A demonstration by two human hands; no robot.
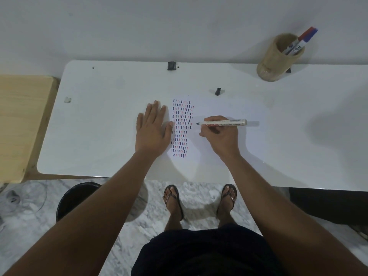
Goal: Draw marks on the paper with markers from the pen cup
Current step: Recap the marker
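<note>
A white paper (211, 108) lies on the white table (103, 124), with several columns of short dark and red marks (181, 128) on its left part. My left hand (153, 130) rests flat, fingers spread, just left of the marks. My right hand (221, 132) grips an uncapped white marker (223, 123) lying nearly level, its dark tip pointing left toward the marks, just right of them. The marker's black cap (218, 91) lies on the table behind the paper. A tan pen cup (276, 60) at the back right holds a red and a blue marker (302, 40).
A small black clip (171, 65) sits at the table's back edge. A wooden surface (20, 124) adjoins the table on the left. Below the table's front edge are a black bin (73, 198), my sandalled feet and a marbled floor.
</note>
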